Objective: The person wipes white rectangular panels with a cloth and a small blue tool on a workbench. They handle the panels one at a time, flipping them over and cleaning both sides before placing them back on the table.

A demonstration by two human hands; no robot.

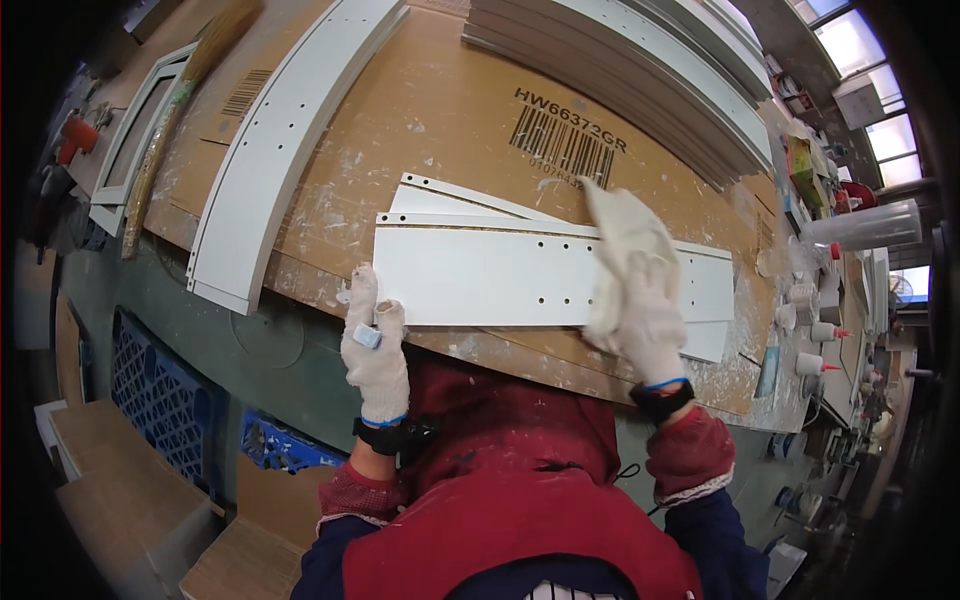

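Both our hands wear white gloves and reach out from our red sleeves. Our left hand point(374, 352) sits at the near left corner of the white board point(500, 277). Its fingers curl around a small pale blue thing point(367, 337), and one finger points up along the board's edge. Our right hand point(648, 325) lies flat on the board, further right, and presses a white cloth point(625, 240) down with its fingers closed over it.

We think we are wiping the board clean. Next, the cloth needs to slide along the board while the left hand keeps it from moving.

A second thin white strip point(440, 192) peeks out just behind the board. Both lie on brown cardboard point(450, 110) on the desk point(320, 290). Further left rests a long curved white panel point(285, 120). Far back sits a stack of boards point(640, 70), and small glue bottles point(820, 330) stand at the right.
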